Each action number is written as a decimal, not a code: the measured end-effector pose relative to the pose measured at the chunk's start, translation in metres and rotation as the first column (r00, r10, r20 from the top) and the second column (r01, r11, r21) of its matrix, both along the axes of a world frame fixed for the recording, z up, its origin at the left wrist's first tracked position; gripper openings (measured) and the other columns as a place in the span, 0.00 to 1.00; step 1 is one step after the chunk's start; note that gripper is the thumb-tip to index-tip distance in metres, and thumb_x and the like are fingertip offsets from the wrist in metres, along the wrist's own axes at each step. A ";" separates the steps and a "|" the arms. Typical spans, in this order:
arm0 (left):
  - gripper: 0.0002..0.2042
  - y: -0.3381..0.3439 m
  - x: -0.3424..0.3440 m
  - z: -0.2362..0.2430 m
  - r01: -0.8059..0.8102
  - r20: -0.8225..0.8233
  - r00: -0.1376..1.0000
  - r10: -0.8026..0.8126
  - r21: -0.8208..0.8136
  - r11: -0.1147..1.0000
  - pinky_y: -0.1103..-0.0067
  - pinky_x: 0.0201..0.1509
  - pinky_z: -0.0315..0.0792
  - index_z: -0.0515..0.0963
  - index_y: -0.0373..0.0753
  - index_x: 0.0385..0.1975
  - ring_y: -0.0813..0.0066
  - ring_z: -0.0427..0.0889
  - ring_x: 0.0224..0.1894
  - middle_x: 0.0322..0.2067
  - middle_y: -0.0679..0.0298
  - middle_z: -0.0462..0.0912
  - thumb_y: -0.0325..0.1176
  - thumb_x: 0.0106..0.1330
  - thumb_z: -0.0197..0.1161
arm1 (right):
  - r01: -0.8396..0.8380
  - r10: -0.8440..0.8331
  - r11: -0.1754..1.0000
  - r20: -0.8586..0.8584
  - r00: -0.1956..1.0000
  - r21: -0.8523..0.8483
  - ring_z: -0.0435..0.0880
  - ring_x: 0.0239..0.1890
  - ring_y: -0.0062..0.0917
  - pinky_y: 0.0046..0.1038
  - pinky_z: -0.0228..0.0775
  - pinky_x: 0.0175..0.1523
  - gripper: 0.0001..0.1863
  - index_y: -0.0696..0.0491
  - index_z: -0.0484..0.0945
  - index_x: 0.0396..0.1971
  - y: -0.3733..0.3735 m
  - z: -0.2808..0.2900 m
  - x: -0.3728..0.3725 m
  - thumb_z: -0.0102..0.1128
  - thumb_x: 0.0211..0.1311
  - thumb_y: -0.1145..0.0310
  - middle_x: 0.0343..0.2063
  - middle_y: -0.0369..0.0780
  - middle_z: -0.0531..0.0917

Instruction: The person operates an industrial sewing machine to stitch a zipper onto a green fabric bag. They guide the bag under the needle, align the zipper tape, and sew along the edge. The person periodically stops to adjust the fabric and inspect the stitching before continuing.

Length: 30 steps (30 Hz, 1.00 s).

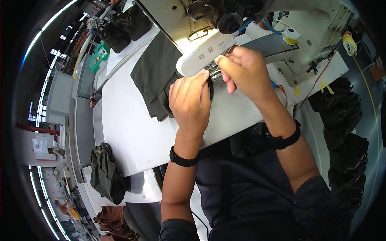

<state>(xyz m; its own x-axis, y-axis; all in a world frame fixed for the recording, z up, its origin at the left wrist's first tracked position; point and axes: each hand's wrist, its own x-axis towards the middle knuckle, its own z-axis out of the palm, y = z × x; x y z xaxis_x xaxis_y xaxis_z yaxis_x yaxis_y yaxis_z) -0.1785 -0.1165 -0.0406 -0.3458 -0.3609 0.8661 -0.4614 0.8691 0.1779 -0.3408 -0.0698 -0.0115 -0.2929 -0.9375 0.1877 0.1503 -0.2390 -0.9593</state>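
Both of my hands are raised to the needle area of an industrial sewing machine. My left hand has its fingers bent together, fingertips against the metal presser foot parts. My right hand pinches thumb and forefinger just right of those parts, below the white rounded control panel. Whatever lies between the fingertips is too small or hidden to make out. Dark olive fabric lies on the white sewing table, left of and partly behind my left hand.
A dark bag sits at the table's left edge, with brown pieces below it. Stacked dark pieces stand along the right. A small white spool-like item rests by the machine. A green box is farther left.
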 end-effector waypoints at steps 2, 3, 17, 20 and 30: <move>0.10 0.000 0.002 -0.002 0.002 -0.008 1.000 -0.002 -0.013 1.000 0.74 0.43 0.73 0.86 0.39 0.38 0.68 0.86 0.39 0.39 0.65 0.91 0.19 0.59 0.70 | -0.002 0.002 1.000 -0.003 1.000 0.008 0.73 0.12 0.14 0.19 0.66 0.18 0.09 0.62 0.82 0.36 0.000 0.001 0.002 0.58 0.68 0.71 0.17 0.34 0.80; 0.10 0.000 0.002 -0.001 0.002 -0.008 1.000 -0.002 -0.008 1.000 0.74 0.43 0.73 0.86 0.39 0.38 0.68 0.86 0.39 0.40 0.65 0.91 0.19 0.59 0.70 | 0.001 -0.001 1.000 -0.012 1.000 0.009 0.73 0.12 0.14 0.19 0.66 0.18 0.09 0.62 0.82 0.36 0.000 0.001 0.002 0.58 0.68 0.71 0.17 0.34 0.80; 0.07 0.003 -0.001 -0.001 -0.017 -0.037 0.999 0.019 0.033 0.999 0.75 0.47 0.77 0.87 0.37 0.36 0.66 0.88 0.40 0.38 0.61 0.91 0.18 0.60 0.70 | 0.025 -0.025 1.000 -0.029 0.999 0.012 0.71 0.11 0.13 0.19 0.63 0.17 0.11 0.61 0.82 0.30 0.000 0.000 0.001 0.60 0.69 0.69 0.16 0.33 0.78; 0.07 -0.002 -0.002 -0.003 -0.010 -0.051 0.999 0.011 0.009 1.000 0.74 0.45 0.75 0.86 0.39 0.35 0.67 0.87 0.39 0.38 0.64 0.91 0.19 0.59 0.70 | 0.032 -0.031 0.999 -0.034 0.999 0.028 0.71 0.11 0.12 0.19 0.62 0.17 0.11 0.60 0.82 0.29 0.000 0.001 0.002 0.60 0.69 0.68 0.15 0.32 0.77; 0.06 -0.004 0.014 0.020 0.133 0.019 0.989 -0.146 0.314 0.940 0.73 0.49 0.77 0.87 0.36 0.39 0.62 0.88 0.42 0.41 0.59 0.91 0.22 0.64 0.68 | 0.011 -0.010 0.999 -0.042 0.999 0.034 0.73 0.11 0.14 0.20 0.67 0.18 0.13 0.62 0.82 0.33 0.001 0.002 0.001 0.61 0.68 0.65 0.17 0.34 0.79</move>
<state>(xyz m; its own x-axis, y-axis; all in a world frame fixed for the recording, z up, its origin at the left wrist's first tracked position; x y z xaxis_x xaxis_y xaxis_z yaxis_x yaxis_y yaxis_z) -0.1644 -0.1204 -0.0206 -0.4449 -0.5558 0.7023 -0.3523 0.8295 0.4333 -0.3401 -0.0686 -0.0099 -0.2951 -0.9406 0.1675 0.1076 -0.2070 -0.9724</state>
